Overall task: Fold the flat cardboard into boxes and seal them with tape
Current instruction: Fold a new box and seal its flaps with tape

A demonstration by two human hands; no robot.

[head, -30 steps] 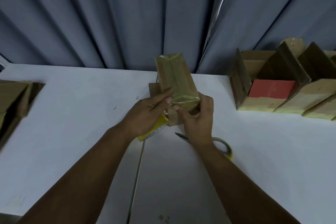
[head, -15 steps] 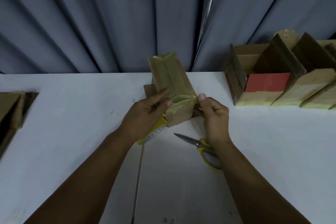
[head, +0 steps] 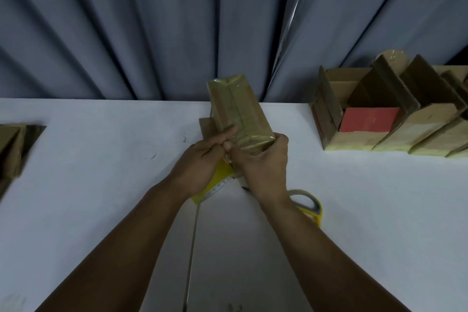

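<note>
Cardboard box [head: 236,109], already wrapped in glossy tape, stands at the middle of the white counter [head: 101,159], close to its far edge. Its long axis runs from the hands away toward the curtain [head: 152,28], leaning slightly left at the far end, with a taped seam running along the top face. Both hands meet at the box's near end. The left hand [head: 200,162] has its fingers stretched forward, pressing on the near left part of the top face. The right hand [head: 263,164] is closed around the near right corner, thumb toward the left hand, gripping where the tape turns over the edge. Neither hand is clearly nearer; they touch at the near end, and the far end is out of their reach without sliding along the seam. Judging by this, smoothing the tape down over the near end is the step in hand. Yellow-handled scissors [head: 307,206] lie just near and right of the right wrist. Finished boxes [head: 395,121] stand well apart at the far right.
</note>
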